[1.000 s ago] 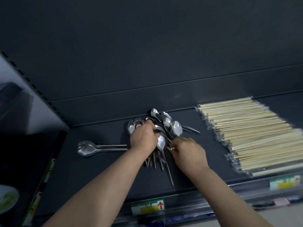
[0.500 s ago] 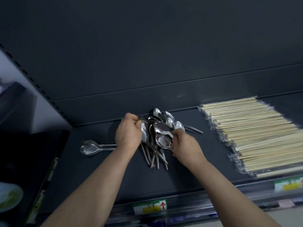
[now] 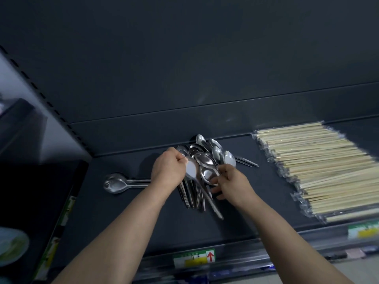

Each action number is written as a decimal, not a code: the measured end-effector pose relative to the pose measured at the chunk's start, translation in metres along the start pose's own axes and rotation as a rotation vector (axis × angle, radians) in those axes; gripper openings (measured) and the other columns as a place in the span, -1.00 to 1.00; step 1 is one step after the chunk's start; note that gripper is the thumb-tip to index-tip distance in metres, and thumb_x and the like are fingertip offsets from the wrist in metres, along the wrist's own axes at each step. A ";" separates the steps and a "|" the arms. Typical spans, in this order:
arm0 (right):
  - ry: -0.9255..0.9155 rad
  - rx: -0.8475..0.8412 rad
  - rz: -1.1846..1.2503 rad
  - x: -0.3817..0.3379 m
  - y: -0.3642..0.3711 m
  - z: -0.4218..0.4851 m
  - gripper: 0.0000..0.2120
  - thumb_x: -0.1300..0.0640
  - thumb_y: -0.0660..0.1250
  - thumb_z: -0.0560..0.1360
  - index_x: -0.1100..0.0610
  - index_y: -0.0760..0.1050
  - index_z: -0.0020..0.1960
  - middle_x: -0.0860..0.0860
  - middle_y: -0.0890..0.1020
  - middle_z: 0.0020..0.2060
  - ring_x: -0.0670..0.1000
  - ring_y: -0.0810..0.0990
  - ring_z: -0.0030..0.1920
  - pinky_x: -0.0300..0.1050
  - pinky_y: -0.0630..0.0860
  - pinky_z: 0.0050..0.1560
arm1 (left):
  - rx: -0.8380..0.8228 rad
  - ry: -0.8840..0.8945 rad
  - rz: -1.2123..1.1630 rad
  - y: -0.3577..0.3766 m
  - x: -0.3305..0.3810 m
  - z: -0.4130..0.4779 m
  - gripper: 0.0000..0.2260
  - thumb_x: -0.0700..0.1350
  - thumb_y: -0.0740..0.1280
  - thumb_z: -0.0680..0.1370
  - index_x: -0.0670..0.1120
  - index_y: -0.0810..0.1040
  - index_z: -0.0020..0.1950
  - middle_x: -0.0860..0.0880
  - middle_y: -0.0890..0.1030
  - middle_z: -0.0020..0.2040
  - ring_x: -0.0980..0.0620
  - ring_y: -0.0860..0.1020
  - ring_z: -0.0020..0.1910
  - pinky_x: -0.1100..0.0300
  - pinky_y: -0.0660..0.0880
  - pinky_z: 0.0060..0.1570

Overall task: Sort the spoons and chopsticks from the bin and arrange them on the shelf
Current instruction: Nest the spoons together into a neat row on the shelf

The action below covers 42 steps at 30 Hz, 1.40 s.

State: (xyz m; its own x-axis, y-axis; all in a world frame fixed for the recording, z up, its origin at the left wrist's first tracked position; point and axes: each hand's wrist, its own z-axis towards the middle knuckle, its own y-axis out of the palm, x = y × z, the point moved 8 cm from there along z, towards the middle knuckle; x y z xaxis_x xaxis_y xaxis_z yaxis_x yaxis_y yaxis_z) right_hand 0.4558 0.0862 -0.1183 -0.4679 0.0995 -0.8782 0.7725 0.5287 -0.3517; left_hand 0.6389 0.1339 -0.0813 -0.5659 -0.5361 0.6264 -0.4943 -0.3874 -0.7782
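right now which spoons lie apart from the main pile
The stacked pair left of the left hand, bowls pointing left; the rest sit in the pile.

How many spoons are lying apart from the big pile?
2: the rear spoon and the front spoon lie side by side left of the left hand, which hides their handle ends.

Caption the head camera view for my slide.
Left hand and right hand grip a spoon pile on the shelf, wrapped chopsticks alongside.

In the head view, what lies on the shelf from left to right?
Two separate spoons → left hand → spoon pile → wrapped chopsticks. The right hand overlaps the pile, so it is left out.
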 end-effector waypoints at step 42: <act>-0.234 -0.232 -0.617 -0.033 0.031 -0.010 -0.81 0.02 0.11 0.58 -0.13 0.49 0.06 -0.08 0.66 -0.10 0.00 0.56 -0.11 -0.14 0.44 -0.07 | 0.090 0.062 -0.320 -0.023 -0.037 -0.023 -0.92 -0.17 0.42 0.50 -0.04 0.59 -0.18 0.06 0.62 -0.28 0.02 0.60 -0.26 0.09 0.54 -0.22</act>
State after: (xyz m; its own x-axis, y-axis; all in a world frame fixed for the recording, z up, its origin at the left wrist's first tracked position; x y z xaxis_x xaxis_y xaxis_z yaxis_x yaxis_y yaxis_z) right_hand 0.4911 0.1073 -0.0966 -0.6669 -0.4474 -0.5959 0.2716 0.5988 -0.7534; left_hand 0.6560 0.1803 -0.0855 -0.4320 -0.3314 0.8388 -0.5945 -0.5948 -0.5412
